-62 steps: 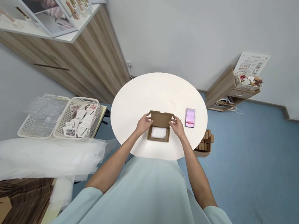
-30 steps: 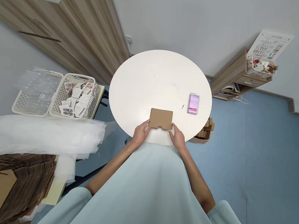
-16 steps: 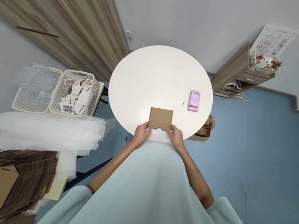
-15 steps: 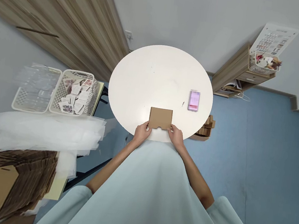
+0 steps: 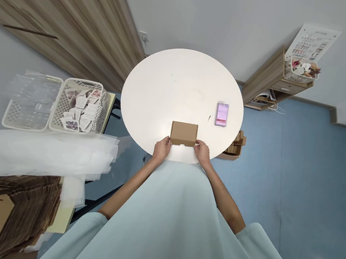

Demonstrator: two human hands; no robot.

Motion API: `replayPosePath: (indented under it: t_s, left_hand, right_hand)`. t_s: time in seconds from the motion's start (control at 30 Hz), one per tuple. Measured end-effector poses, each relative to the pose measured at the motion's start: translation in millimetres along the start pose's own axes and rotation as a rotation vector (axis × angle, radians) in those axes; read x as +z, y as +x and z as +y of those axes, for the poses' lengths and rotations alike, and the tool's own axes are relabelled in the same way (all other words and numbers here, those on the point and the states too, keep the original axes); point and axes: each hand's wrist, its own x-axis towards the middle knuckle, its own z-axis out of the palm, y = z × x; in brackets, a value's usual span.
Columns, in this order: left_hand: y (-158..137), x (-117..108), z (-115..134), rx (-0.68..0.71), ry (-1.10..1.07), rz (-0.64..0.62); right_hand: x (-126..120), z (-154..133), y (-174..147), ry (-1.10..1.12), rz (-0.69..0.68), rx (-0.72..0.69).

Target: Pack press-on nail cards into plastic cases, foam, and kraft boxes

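A small brown cardboard box, its lid down, rests near the front edge of the white oval table. Its narrow front face and a small notch at the bottom middle face me. My left hand has its fingers closed at the near left corner of the box. At the near right corner, my right hand pinches the box in the same way. A phone-like thing with a blurred pink and purple face lies on the table to the right of the box.
Left of the table stand a white basket of small printed packets and another of clear plastic pieces. White wrapping sheets and stacked flat cardboard are nearer me. An open carton of small boxes sits on the floor, right.
The view has shifted slightly. The front face of the box now shows more clearly below the lid, and my fingers have moved a little along its near corners.
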Motion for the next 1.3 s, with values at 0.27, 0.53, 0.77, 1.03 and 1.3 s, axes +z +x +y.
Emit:
replayPosePath:
  t_s: [0.27, 0.53, 0.77, 1.03, 1.3]
  left_hand:
    - [-1, -2, 7, -0.007, -0.209, -0.002]
    - [-26, -26, 32, -0.022, -0.243, 0.11]
    - [-40, -49, 47, -0.067, -0.261, 0.091]
    - [-31, -44, 28, -0.056, -0.258, -0.019]
    - [-31, -35, 18, -0.01, -0.315, -0.055]
  right_hand:
    - [4, 3, 2, 0.225, 0.031, -0.031]
    - [-24, -15, -13, 0.367, 0.006, -0.038]
    - [-56, -24, -29, 0.268, -0.006, 0.025]
    - [-45, -4, -21, 0.409, -0.017, 0.024]
    - [-39, 5, -17, 0.497, -0.016, 0.033]
